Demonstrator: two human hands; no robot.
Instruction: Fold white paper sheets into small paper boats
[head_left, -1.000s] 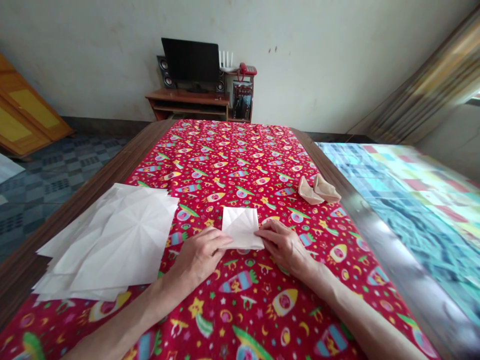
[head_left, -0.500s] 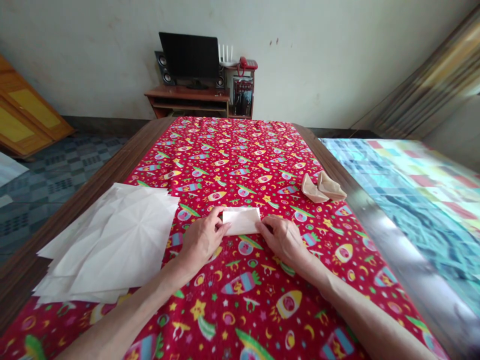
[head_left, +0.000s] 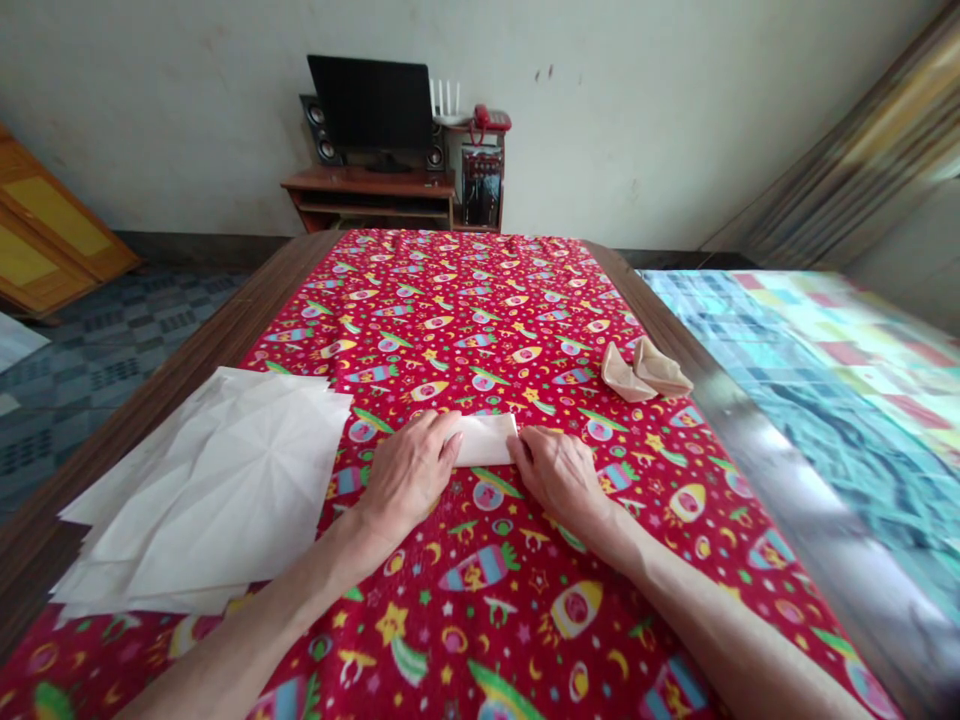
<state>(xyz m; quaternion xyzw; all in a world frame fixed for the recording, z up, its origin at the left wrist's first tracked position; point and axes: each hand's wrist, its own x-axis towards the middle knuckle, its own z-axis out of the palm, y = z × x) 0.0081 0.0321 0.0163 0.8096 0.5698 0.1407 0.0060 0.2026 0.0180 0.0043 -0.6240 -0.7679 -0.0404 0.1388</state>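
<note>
A white sheet of paper (head_left: 484, 442), folded into a small flat rectangle, lies on the red patterned cloth between my hands. Over its left end sits my left hand (head_left: 411, 462), thumb and fingers closed on the paper and covering that end. My right hand (head_left: 559, 468) pinches the right edge, its fingers curled and mostly hidden under the back of the hand. To the left rests a loose stack of creased white paper sheets (head_left: 247, 480). Two beige folded paper boat-like shapes (head_left: 628, 375) (head_left: 661, 368) stand at the right side of the cloth.
The red cloth (head_left: 465, 300) covers a dark wooden table (head_left: 645, 310). Beyond its far end, a small desk (head_left: 367, 183) carries a monitor (head_left: 371, 105), speakers and a red telephone (head_left: 491, 119). A bed with a patterned cover (head_left: 810, 400) is on the right, an orange cabinet (head_left: 60, 225) on the left.
The squarish paper was folded over from the near edge into a narrower rectangle. My left hand then slid further over its left end; my right hand stayed at the right edge.
</note>
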